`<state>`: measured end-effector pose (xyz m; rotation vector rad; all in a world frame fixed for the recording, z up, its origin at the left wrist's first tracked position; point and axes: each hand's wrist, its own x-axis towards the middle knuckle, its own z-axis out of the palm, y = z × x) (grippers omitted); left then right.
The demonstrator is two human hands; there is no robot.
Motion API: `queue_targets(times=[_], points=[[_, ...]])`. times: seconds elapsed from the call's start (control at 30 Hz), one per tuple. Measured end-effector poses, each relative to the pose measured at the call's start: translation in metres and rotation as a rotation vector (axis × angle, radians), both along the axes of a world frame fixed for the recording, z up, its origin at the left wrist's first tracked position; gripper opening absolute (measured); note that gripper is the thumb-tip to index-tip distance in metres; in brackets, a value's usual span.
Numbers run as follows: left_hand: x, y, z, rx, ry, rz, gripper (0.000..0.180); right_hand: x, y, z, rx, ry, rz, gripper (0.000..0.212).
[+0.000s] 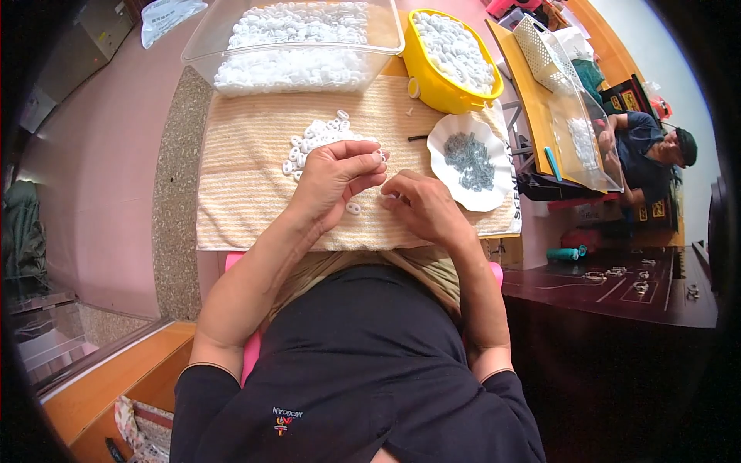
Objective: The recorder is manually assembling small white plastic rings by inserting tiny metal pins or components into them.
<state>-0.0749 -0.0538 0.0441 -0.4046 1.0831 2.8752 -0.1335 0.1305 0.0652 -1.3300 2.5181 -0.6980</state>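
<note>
My left hand (333, 176) is closed in a pinch, with a small white plastic piece (382, 155) between thumb and fingertips. To its right, my right hand (426, 204) is curled low over the towel, fingertips drawn together; what they hold, if anything, is too small to make out. Just beyond my left hand lies a loose pile of white oval pieces with holes (315, 133). A single white oval piece (353, 208) rests on the striped towel (247, 170) below that hand. A white wavy-rimmed dish (442, 141) of small grey metal-looking parts stands beside my right hand.
At the back stand a clear plastic bin (199, 54) and a yellow basin (432, 85), both filled with white pieces. A small dark rod (417, 138) lies left of the dish. Off to the right, another person (648, 147) sits at a table with a clear tray (598, 158).
</note>
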Motion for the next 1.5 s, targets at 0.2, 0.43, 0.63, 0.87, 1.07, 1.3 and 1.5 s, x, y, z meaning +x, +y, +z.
queue_targets(times=[0.2, 0.43, 0.63, 0.87, 1.07, 1.3, 1.5], points=[[0.000, 0.000, -0.002, -0.009, -0.008, 0.001, 0.016, 0.003, 0.003, 0.000, 0.041, 0.043, 0.027, 0.017], [0.001, 0.000, 0.000, -0.002, -0.009, 0.005, 0.016, -0.003, 0.008, -0.005, -0.134, -0.217, -0.162, 0.023], [0.000, 0.001, -0.003, -0.015, -0.005, -0.007, 0.017, -0.014, 0.017, -0.022, -0.337, -0.457, -0.215, 0.024], [0.001, 0.001, -0.004, -0.039, -0.007, -0.020, 0.018, -0.013, 0.014, -0.021, -0.469, -0.646, -0.276, 0.028], [0.002, 0.004, -0.003, -0.064, -0.024, -0.048, 0.017, -0.014, 0.015, -0.031, -0.600, -0.765, -0.266, 0.028], [0.002, 0.006, -0.003, -0.062, -0.031, -0.051, 0.020, -0.014, 0.015, -0.032, -0.638, -0.784, -0.275, 0.028], [0.003, 0.008, -0.002, -0.109, -0.039, -0.073, 0.019, -0.011, 0.015, -0.030, -0.664, -0.788, -0.295, 0.029]])
